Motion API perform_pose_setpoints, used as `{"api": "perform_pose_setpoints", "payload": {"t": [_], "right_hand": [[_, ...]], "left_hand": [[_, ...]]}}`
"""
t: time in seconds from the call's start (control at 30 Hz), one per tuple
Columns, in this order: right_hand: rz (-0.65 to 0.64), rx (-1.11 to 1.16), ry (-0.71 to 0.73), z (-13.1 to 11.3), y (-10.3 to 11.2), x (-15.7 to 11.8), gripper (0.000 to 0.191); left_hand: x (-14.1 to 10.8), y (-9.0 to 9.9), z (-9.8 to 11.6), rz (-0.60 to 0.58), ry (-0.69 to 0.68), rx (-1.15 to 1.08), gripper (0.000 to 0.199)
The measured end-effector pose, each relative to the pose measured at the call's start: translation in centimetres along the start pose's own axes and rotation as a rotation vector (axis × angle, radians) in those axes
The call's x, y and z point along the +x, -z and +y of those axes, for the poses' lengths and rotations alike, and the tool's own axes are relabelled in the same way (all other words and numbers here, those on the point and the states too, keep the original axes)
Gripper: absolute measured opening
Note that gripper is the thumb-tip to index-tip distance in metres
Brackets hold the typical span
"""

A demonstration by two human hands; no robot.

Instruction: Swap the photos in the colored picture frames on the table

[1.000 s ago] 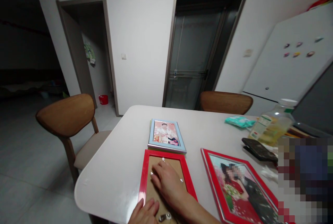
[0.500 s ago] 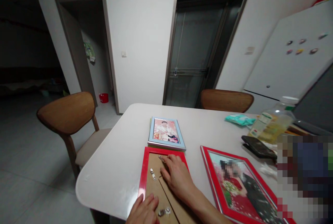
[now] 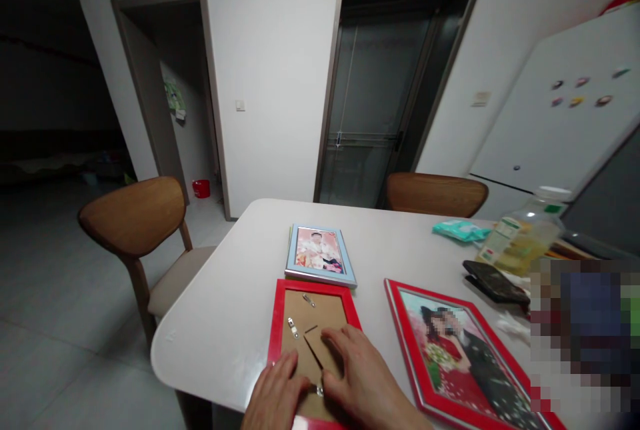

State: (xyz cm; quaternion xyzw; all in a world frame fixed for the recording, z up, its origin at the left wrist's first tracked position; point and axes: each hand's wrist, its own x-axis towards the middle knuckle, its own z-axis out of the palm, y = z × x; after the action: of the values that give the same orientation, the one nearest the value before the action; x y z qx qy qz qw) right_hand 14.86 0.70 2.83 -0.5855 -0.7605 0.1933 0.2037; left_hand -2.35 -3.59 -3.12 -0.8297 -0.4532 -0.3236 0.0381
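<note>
A red picture frame (image 3: 274, 330) lies face down on the white table, with its brown backing board (image 3: 330, 303) up. Small metal hangers sit on the board, one near the top (image 3: 309, 301), one at the left (image 3: 293, 328) and one lower down (image 3: 320, 390). My left hand (image 3: 275, 393) rests over the frame's left edge, fingers laid out and thumb beside the lower hanger. On the board's right side is my right hand (image 3: 367, 377), fingers bent but apart, thumb close to that same hanger. Neither hand grips anything visible; the lower frame is partly hidden.
Behind lies a light blue framed photo (image 3: 343, 253). To the right are a red framed photo (image 3: 400, 323), a dark phone-like object (image 3: 495, 281), a bottle of yellow liquid (image 3: 525, 233) and a teal packet (image 3: 460, 230). Wooden chairs (image 3: 135, 217) stand around the table.
My right hand has drawn back from the top hanger toward the lower one. My left hand has shifted slightly up and its thumb now reaches the lower hanger.
</note>
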Motion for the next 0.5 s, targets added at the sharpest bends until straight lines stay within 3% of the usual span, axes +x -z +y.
{"api": "perform_pose_setpoints", "payload": {"t": [0.13,0.27,0.37,0.5], "right_hand": [[0.027,0.013,-0.004,-0.2,1.2,0.1,0.04],[0.102,0.04,0.054,-1.3,2.0,-0.4,0.036],[0.08,0.113,0.163,-2.1,2.0,-0.6,0.033],[0.131,0.114,0.16,-0.6,1.8,-0.3,0.03]], "left_hand": [[0.4,0.8,0.0,0.015,0.077,-0.237,0.054],[2.5,2.0,1.0,0.143,0.437,-0.741,0.049],[4.2,3.2,1.1,0.136,0.692,-1.159,0.047],[4.6,5.6,-1.3,0.105,0.92,-1.301,0.056]]}}
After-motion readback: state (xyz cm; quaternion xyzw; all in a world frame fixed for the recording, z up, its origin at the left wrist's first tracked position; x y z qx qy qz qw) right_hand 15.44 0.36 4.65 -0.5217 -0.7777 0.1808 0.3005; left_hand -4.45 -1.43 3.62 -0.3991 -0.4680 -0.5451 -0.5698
